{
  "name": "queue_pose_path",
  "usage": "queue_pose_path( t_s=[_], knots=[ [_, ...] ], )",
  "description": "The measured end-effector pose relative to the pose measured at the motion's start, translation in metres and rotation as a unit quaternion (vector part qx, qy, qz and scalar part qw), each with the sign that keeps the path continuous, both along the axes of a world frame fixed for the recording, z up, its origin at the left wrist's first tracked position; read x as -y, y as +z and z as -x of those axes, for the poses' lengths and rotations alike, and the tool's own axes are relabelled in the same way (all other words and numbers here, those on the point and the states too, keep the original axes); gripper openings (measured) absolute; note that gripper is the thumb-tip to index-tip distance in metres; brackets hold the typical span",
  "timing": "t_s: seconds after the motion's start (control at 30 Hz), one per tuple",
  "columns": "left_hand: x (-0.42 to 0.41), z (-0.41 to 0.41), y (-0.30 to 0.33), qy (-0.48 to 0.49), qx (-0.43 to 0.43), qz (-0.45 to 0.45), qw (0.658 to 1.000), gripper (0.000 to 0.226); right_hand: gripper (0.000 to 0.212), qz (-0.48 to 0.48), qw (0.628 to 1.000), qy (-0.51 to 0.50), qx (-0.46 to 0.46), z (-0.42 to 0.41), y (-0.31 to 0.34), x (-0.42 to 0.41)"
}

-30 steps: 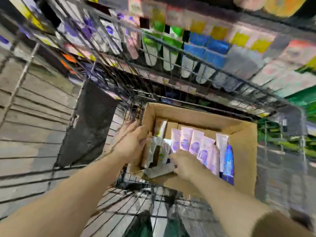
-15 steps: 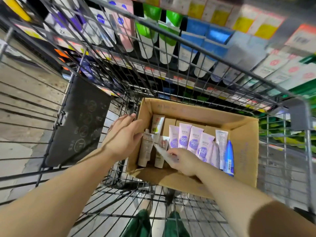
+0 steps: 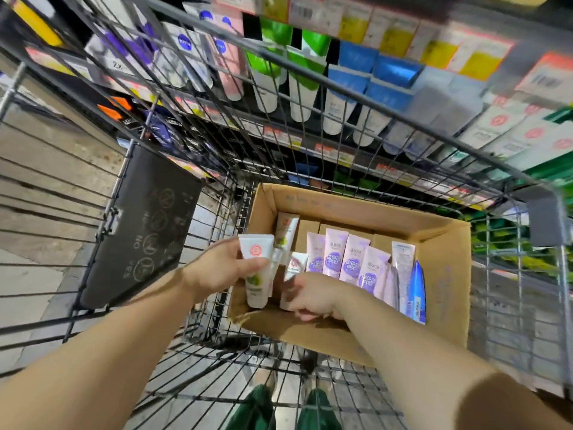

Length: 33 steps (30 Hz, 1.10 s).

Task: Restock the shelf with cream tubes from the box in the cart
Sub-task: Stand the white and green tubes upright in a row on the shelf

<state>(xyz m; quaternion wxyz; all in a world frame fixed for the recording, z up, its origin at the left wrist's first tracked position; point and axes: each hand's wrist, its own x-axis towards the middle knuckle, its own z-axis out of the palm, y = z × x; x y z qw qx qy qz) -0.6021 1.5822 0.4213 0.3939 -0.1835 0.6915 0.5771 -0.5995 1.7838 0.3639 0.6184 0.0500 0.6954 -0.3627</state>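
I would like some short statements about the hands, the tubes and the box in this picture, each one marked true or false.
1. The left hand holds a white tube with a red round mark. True.
2. The cardboard box stands on the shop floor beside the cart. False: it sits inside the wire cart.
3. Several lilac tubes stand in a row in the box. True.
4. The right hand is up at the shelf. False: it is down in the box, at a small white tube.
5. The blue tube lies at the left end of the box. False: it is at the right end.
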Motion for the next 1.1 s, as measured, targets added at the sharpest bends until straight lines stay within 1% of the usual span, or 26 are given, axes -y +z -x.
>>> queue_pose_path(
  t_s=[0.03,0.07,0.1,0.2,0.3,0.37,0.43,0.53,0.67,0.73,0.87,1.0,1.07,1.1],
  knots=[
    [0.003,-0.001,-0.002,0.019,0.001,0.012,1.000,0.015,0.025,-0.081,0.991,0.074,-0.072,-0.003,-0.009,-0.001],
    [0.006,-0.002,-0.004,0.035,-0.001,0.019,0.999,0.011,0.021,-0.144,0.974,0.116,-0.130,-0.006,-0.019,-0.002],
    [0.008,-0.003,-0.006,0.047,-0.004,0.023,0.999,0.010,0.022,-0.185,0.964,0.109,-0.156,-0.010,-0.026,-0.001],
    [0.012,-0.002,-0.012,0.064,0.000,0.034,0.997,0.013,0.040,-0.217,0.964,0.026,-0.154,-0.023,-0.047,0.012],
    [0.017,-0.001,-0.018,0.074,0.022,0.031,0.997,0.016,0.053,-0.242,0.951,-0.110,-0.158,-0.033,-0.056,0.032],
    [0.020,-0.001,-0.019,0.089,0.033,0.012,0.995,0.018,0.050,-0.269,0.937,-0.150,-0.166,-0.037,-0.060,0.036],
    [0.022,0.000,-0.020,0.088,0.041,0.000,0.995,0.020,0.043,-0.271,0.933,-0.163,-0.169,-0.039,-0.063,0.037],
    [0.025,0.000,-0.020,0.079,0.046,-0.004,0.996,0.020,0.045,-0.250,0.942,-0.165,-0.155,-0.037,-0.065,0.037],
    [0.023,-0.002,-0.015,0.089,0.045,-0.002,0.995,0.022,0.032,-0.241,0.954,-0.119,-0.134,-0.033,-0.064,0.034],
    [0.023,-0.002,-0.011,0.079,0.038,-0.005,0.996,0.021,0.031,-0.252,0.949,-0.132,-0.136,-0.032,-0.069,0.035],
    [0.026,0.001,-0.008,0.064,0.025,-0.013,0.998,0.029,0.029,-0.275,0.937,-0.145,-0.160,-0.031,-0.075,0.040],
    [0.017,-0.003,-0.006,0.071,0.027,-0.021,0.997,0.033,0.030,-0.239,0.944,-0.151,-0.167,-0.031,-0.062,0.022],
    [0.010,-0.005,0.001,0.081,0.026,-0.019,0.996,0.033,0.024,-0.212,0.948,-0.163,-0.174,-0.030,-0.047,0.009],
    [0.005,-0.005,0.008,0.084,0.026,-0.021,0.996,0.033,0.021,-0.192,0.947,-0.192,-0.174,-0.029,-0.037,0.003]
  ],
)
